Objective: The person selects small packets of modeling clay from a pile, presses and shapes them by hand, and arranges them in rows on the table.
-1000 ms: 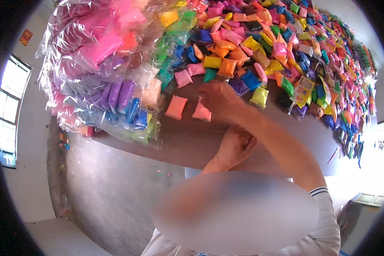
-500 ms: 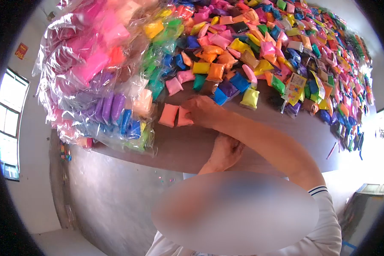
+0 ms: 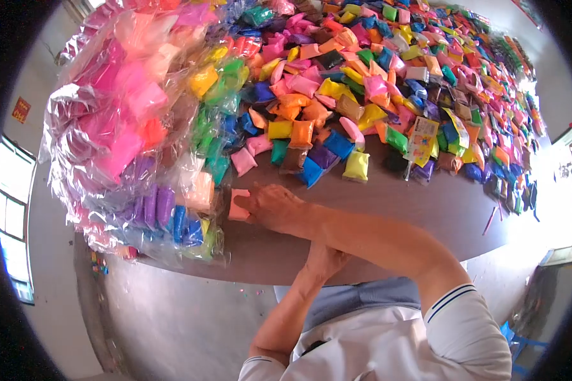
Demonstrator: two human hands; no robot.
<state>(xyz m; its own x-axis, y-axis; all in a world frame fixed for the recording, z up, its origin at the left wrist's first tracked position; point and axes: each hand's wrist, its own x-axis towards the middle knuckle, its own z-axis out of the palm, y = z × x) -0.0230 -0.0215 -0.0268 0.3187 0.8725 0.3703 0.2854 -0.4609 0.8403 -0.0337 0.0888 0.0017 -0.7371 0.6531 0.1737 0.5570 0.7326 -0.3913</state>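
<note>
One salmon-pink packet (image 3: 236, 210) lies on the brown table (image 3: 267, 260), just left of the right hand (image 3: 270, 204), right at its fingertips; the part that shows is longer from front to back than from side to side, but the fingers hide the rest, so I cannot be sure which way is its long way. The right hand is the nearer one; its fingers bend down and touch the packet, and I cannot tell if they pinch it or just press on it. The left hand (image 3: 326, 259) is by the table's near edge, closer to the body; the right arm (image 3: 375, 238) crosses over it, so I cannot tell if it is spread or curled up, or if something is in it. Left of the packet are big clear bags (image 3: 133, 149); lots of packets are in them, pink, purple, peach, blue and green. Past the packet, a light pink packet (image 3: 243, 161) lies at the front of a big loose heap (image 3: 337, 82) of many colors.
</note>
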